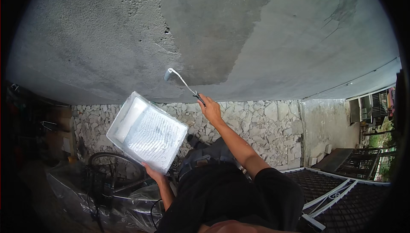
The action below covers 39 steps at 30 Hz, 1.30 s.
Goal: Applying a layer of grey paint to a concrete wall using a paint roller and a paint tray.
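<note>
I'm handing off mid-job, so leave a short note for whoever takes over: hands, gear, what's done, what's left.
Right hand grips the paint roller handle, roller head pressed on the wall.
Left hand holds the white paint tray from below, tilted toward the wall.
Done: a darker, freshly rolled patch right of the roller.
Left: the rough lighter area to its left and the pale wall further right.

Black short-sleeved shirt, forearms bare below sleeves; dark grey trousers; hands bare, no gloves.
</note>
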Tool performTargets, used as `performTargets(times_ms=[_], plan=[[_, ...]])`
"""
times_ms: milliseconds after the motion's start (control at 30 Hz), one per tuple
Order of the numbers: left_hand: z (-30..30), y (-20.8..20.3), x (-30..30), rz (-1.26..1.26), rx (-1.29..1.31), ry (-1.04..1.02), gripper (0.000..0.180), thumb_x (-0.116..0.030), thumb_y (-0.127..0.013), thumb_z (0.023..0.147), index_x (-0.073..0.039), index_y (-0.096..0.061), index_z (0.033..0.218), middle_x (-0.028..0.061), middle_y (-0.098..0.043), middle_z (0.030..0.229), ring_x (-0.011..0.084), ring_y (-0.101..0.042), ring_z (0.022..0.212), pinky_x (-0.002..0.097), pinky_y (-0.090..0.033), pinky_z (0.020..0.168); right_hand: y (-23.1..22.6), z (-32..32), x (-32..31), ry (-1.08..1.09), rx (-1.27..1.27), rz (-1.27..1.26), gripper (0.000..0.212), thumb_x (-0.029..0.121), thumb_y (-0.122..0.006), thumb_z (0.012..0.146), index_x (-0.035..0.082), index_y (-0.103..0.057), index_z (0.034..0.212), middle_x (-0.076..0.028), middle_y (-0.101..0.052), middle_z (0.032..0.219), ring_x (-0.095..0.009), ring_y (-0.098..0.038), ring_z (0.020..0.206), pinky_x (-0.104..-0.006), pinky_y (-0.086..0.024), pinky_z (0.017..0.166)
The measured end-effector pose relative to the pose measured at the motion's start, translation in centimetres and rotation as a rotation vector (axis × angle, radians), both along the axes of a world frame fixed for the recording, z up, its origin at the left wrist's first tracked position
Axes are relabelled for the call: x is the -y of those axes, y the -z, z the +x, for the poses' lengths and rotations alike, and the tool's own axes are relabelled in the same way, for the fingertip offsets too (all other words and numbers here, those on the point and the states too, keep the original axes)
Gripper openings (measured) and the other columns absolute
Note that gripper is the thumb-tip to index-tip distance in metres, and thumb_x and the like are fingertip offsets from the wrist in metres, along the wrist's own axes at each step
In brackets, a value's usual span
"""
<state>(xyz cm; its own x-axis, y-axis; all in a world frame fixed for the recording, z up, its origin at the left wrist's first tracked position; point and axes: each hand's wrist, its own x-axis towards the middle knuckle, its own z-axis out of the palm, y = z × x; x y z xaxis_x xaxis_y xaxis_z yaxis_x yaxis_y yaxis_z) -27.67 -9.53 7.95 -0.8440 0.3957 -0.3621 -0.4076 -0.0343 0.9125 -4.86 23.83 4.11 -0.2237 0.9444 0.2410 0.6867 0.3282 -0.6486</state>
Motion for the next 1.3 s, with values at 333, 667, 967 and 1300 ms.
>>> performTargets(times_ms=[333,667,967,1300], plan=[[-0.9,2.9,1.4,-0.011,0.035,-0.039,0.084,-0.058,-0.039,0.115,0.016,-0.042,0.155,0.0244,-0.048,0.16,0.0349,-0.052,0.142,0.0432,-0.038,0.122,0.0,13.7,-0.8,0.103,0.254,0.076,0.033,0.032,-0.072,0.103,0.02,-0.071,0.133,-0.012,-0.069,0.089,-0.039,-0.071,0.073,-0.0507,-0.054,0.063],[-0.7,5.0,2.3,-0.004,0.069,-0.052,0.083,-0.058,-0.042,0.115,0.015,-0.043,0.155,0.0223,-0.05,0.159,0.0324,-0.052,0.141,0.0413,-0.038,0.121,-0.2,7.6,-3.0,-0.027,0.31,-0.006,0.034,0.035,-0.073,0.101,0.017,-0.074,0.13,-0.014,-0.072,0.093,-0.04,-0.073,0.084,-0.0524,-0.056,0.071],[-0.4,2.2,1.0,0.039,0.121,-0.028,0.087,-0.061,-0.038,0.115,0.013,-0.036,0.16,0.023,-0.042,0.166,0.0351,-0.047,0.148,0.0441,-0.035,0.125,1.9,0.1,-6.4,-0.134,0.291,0.012,0.035,0.037,-0.071,0.1,0.018,-0.075,0.13,-0.015,-0.074,0.1,-0.041,-0.074,0.085,-0.0518,-0.058,0.073],[-1.0,3.9,1.2,0.052,0.039,-0.107,0.087,-0.062,-0.037,0.115,0.012,-0.034,0.162,0.0227,-0.042,0.167,0.035,-0.046,0.15,0.0442,-0.035,0.125,0.1,17.1,-4.8,0.003,0.456,-0.006,0.034,0.039,-0.071,0.101,0.021,-0.074,0.13,-0.013,-0.074,0.097,-0.04,-0.074,0.083,-0.0513,-0.058,0.071]])
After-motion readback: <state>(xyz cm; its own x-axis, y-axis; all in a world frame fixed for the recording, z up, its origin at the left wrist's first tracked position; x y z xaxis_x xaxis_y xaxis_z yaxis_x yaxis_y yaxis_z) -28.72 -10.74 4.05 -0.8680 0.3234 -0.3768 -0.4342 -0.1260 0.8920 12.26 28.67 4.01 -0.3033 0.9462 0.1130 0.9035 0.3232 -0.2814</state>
